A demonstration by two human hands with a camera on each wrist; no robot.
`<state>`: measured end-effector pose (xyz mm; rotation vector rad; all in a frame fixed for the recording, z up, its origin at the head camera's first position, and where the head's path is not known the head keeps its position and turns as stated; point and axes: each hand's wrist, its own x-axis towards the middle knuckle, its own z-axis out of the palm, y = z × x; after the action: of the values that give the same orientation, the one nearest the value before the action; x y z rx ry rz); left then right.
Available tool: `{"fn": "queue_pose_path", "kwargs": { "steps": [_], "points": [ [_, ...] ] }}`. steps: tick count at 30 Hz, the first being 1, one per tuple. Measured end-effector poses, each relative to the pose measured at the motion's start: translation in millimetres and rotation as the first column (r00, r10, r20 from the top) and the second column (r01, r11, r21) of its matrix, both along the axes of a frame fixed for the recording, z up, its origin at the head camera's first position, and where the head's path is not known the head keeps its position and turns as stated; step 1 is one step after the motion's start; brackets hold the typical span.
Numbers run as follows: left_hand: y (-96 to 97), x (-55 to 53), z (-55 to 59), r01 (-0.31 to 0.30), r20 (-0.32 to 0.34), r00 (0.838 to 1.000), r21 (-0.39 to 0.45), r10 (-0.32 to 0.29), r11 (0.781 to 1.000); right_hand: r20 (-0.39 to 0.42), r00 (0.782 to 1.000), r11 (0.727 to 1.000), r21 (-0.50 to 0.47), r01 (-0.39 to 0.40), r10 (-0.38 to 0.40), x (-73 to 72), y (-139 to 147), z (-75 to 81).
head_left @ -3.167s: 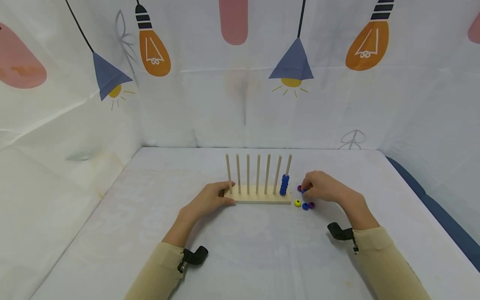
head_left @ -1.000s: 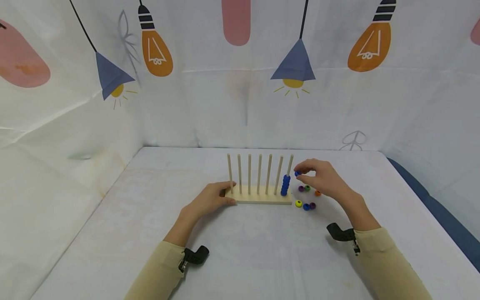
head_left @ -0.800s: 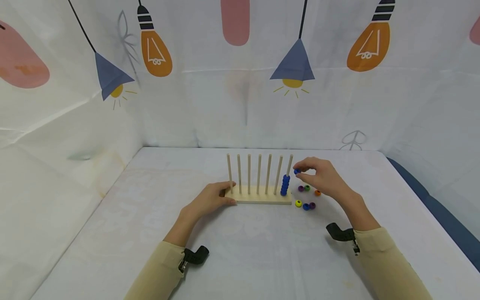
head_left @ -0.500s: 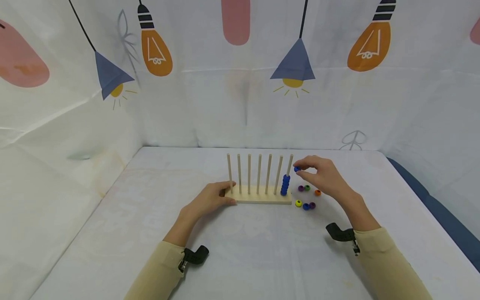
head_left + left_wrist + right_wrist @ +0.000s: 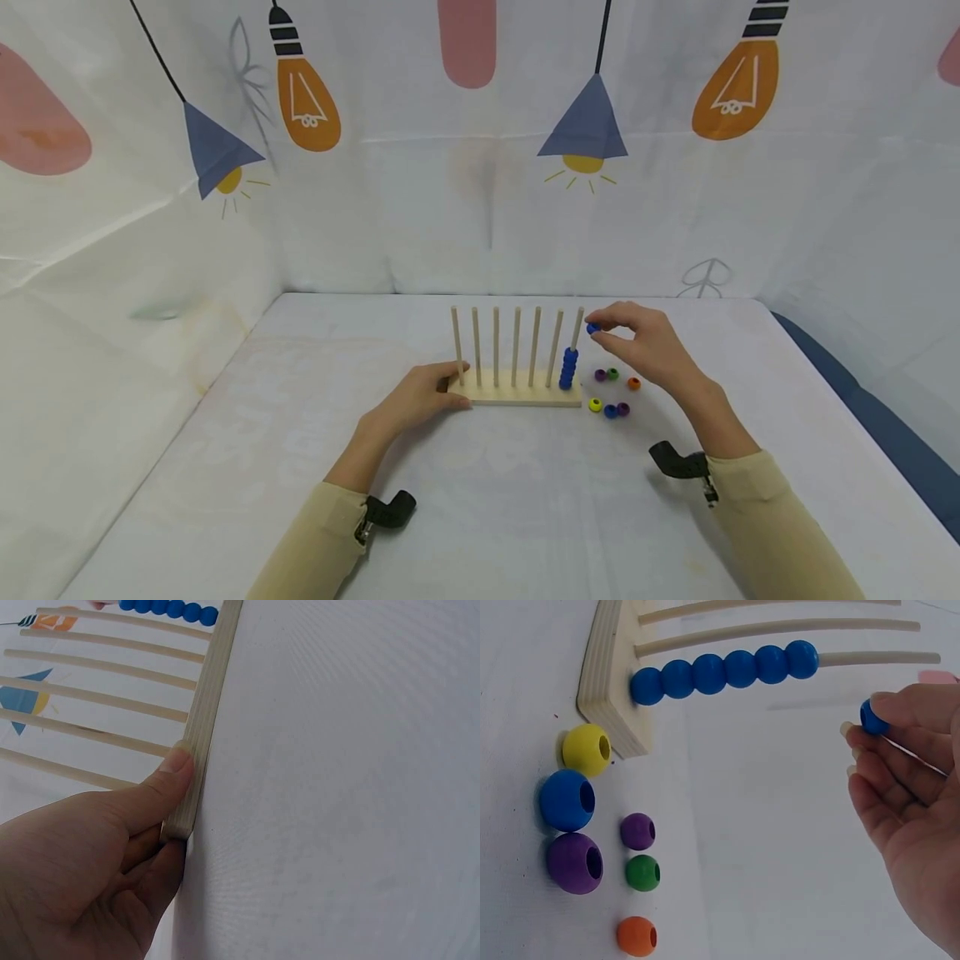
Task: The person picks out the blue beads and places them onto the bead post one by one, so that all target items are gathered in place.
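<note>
A pale wooden peg rack with a row of upright pegs stands on the table. Its rightmost peg carries a stack of several blue beads; the other pegs are bare. My left hand grips the rack's left end, thumb along the front edge, as the left wrist view shows. My right hand pinches a blue bead between thumb and fingers. That bead is in the air, just right of the rightmost peg's upper part and apart from it.
Loose beads lie right of the rack: yellow, blue, purple, another purple, green and orange. A printed white cloth hangs behind the table.
My right hand has picked the blue bead up from among the loose beads and raised it beside the rightmost peg, still rising slightly. The left hand and rack have stayed in place.
</note>
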<state>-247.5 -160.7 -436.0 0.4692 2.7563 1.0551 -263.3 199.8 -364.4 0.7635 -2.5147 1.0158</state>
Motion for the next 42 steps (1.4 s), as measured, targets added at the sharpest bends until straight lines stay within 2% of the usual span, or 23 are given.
{"fn": "queue_pose_path", "kwargs": {
  "steps": [11, 20, 34, 42],
  "points": [
    [-1.4, 0.8, 0.7, 0.007, -0.011, 1.0, 0.011, -0.007, 1.0, -0.021, 1.0, 0.998, -0.064, -0.008, 0.007, 3.0, -6, 11.5],
    [-1.1, -0.5, 0.4, 0.015, -0.018, 1.0, 0.006, -0.015, 1.0, -0.027, 0.999, 0.995, -0.101, 0.019, -0.022, 7.3, -10, 20.2],
    [-3.9, 0.7, 1.6, 0.028, -0.021, 0.999, 0.012, -0.028, 1.0, -0.087, 0.996, 0.987, -0.16, 0.011, -0.026, 14.2, -20, 26.2],
    [-2.7, -1.8, -1.4, 0.023, -0.018, 1.0, 0.008, -0.023, 1.0, -0.117, 0.993, 0.982, -0.188, 0.001, -0.023, 16.7, -25, 27.0]
  ]
}}
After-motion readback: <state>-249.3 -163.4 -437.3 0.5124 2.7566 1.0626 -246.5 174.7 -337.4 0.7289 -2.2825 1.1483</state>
